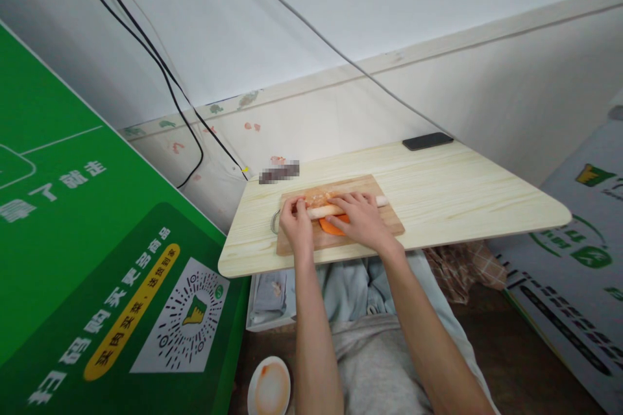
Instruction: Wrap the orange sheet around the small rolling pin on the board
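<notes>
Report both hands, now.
Left hand: fingers curled at the left end of a pale cylindrical rod; grip unclear.
Right hand: open, palm down over the rod.

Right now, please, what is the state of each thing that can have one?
Cutting board: flat on the table.
Pale rod: lying along the board.
Orange piece: flat, partly covered.
Left hand: fingers curled, near pale rod's left end.
Right hand: spread over pale rod.
Phone: flat, upper face dark.
White dish: stained inside.
White container: open.
</notes>
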The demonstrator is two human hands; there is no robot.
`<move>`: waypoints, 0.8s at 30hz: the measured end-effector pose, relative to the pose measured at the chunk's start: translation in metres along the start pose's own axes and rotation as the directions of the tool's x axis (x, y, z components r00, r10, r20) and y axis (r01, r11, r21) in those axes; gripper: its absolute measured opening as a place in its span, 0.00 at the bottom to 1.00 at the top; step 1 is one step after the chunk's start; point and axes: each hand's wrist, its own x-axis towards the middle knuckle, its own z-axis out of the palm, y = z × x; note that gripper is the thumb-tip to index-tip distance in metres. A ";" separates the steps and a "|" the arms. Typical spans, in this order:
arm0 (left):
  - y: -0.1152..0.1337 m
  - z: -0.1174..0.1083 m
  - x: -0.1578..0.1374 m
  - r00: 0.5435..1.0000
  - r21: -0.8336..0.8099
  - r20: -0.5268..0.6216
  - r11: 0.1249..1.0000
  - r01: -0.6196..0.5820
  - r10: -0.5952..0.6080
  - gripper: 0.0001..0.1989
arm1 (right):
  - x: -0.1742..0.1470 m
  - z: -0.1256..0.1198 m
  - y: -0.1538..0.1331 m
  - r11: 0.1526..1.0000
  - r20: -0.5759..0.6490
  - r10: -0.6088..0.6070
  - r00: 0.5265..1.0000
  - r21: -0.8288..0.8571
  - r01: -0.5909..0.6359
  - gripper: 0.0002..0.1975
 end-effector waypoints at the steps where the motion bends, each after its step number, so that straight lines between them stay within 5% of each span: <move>1: 0.000 0.000 0.000 1.000 -0.003 0.000 1.000 0.003 -0.003 0.10 | 0.000 0.000 0.000 1.000 -0.001 -0.001 1.000 -0.003 0.001 0.23; 24: 0.001 0.000 -0.001 1.000 -0.043 -0.006 0.999 0.014 -0.014 0.10 | -0.001 0.000 -0.003 1.000 0.007 0.002 1.000 -0.003 -0.002 0.22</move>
